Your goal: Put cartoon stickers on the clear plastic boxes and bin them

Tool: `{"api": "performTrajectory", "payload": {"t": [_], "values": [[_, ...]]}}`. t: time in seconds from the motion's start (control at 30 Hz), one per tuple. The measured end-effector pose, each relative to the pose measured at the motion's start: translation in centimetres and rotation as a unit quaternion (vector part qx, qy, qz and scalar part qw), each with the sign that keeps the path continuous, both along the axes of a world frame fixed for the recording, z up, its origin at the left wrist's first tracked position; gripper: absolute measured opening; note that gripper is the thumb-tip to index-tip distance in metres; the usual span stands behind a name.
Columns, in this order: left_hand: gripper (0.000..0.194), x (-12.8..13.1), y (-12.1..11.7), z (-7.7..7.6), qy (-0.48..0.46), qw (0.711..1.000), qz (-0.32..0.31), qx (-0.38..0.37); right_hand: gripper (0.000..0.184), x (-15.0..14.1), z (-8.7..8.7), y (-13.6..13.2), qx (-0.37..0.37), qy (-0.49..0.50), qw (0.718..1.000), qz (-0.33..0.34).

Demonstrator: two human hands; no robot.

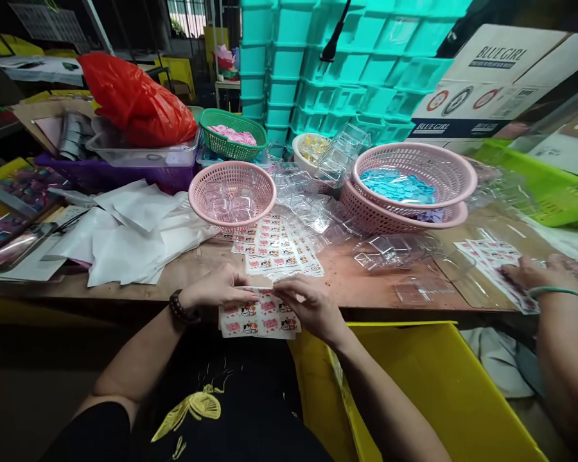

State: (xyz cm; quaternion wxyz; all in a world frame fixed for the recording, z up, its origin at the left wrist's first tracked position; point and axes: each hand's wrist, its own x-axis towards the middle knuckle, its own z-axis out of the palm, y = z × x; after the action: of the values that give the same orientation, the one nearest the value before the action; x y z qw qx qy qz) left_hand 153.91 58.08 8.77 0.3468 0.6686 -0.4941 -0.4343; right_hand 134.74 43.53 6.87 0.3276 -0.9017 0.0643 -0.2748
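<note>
My left hand [220, 285] and my right hand [313, 305] meet at the table's front edge, fingers closed from both sides on a small clear plastic piece [260, 287]. It looks like part of a clear box, though my fingers hide much of it. Just under my hands, a sticker sheet [260, 321] with cartoon cats and pink lettering hangs over the edge. More sticker sheets [284, 256] lie fanned out beyond them. Behind those stands a pink basket [200, 192] with clear plastic boxes inside.
White sheets [130, 240] are piled at the left. Clear plastic boxes [313, 212] lie loose in the middle, beside a pink basket [467, 176] of blue pieces. A co-worker's hands [542, 273] handle sticker sheets at the right. A yellow bin [428, 378] stands below the edge.
</note>
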Motion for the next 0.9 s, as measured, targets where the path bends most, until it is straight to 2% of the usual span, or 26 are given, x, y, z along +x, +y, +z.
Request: {"api": "performTrajectory", "payload": {"t": [0.07, 0.13, 0.17, 0.23, 0.3, 0.33, 0.43, 0.53, 0.6, 0.67, 0.77, 0.83, 0.9], "values": [[0.033, 0.3, -0.5, -0.4, 0.073, 0.997, -0.017, 0.035, 0.015, -0.8, -1.0, 0.4, -0.131, -0.072, 0.989, -0.003], [0.033, 0.8, -0.9, -1.1, 0.132, 0.987, -0.047, 0.075, 0.020, -1.8, -2.1, 1.0, -0.194, -0.140, 0.971, 0.007], [0.033, 1.2, -1.1, -1.5, 0.152, 0.983, -0.057, 0.091, 0.020, -2.2, -2.6, 1.1, -0.180, -0.168, 0.969, 0.000], [0.032, 2.2, -1.5, -2.4, 0.152, 0.982, -0.052, 0.097, 0.018, -2.6, -3.3, 0.6, -0.080, -0.201, 0.974, -0.064], [0.030, 3.8, -1.8, -3.2, 0.090, 0.994, 0.005, 0.069, 0.024, -2.8, -3.4, -1.6, 0.033, -0.200, 0.962, -0.182], [0.030, 4.8, -1.9, -3.5, 0.036, 0.997, 0.042, 0.050, 0.030, -2.7, -3.3, -3.3, 0.059, -0.184, 0.951, -0.241], [0.026, 7.7, -2.0, -3.9, -0.167, 0.977, 0.133, 0.025, 0.058, -2.1, -3.3, -8.5, 0.013, -0.068, 0.928, -0.367], [0.021, 9.1, -2.0, -3.9, -0.332, 0.927, 0.174, 0.031, 0.088, -0.2, -4.0, -11.6, -0.033, 0.070, 0.905, -0.419], [0.023, 8.4, -2.1, -3.7, -0.400, 0.894, 0.202, -0.004, 0.106, 1.5, -4.7, -12.0, -0.061, 0.130, 0.888, -0.437], [0.025, 6.6, -2.3, -3.6, -0.411, 0.883, 0.214, -0.075, 0.116, 3.2, -5.4, -11.8, -0.085, 0.163, 0.871, -0.456], [0.026, 3.0, -3.1, -3.1, -0.300, 0.923, 0.182, -0.158, 0.113, 5.1, -5.9, -11.3, -0.069, 0.177, 0.850, -0.491], [0.028, 0.8, -3.7, -2.9, -0.209, 0.951, 0.159, -0.165, 0.111, 5.9, -5.8, -11.2, -0.037, 0.174, 0.842, -0.509], [0.027, -0.8, -4.3, -2.8, -0.137, 0.967, 0.152, -0.153, 0.112, 6.4, -5.6, -11.3, -0.013, 0.168, 0.841, -0.513]]}}
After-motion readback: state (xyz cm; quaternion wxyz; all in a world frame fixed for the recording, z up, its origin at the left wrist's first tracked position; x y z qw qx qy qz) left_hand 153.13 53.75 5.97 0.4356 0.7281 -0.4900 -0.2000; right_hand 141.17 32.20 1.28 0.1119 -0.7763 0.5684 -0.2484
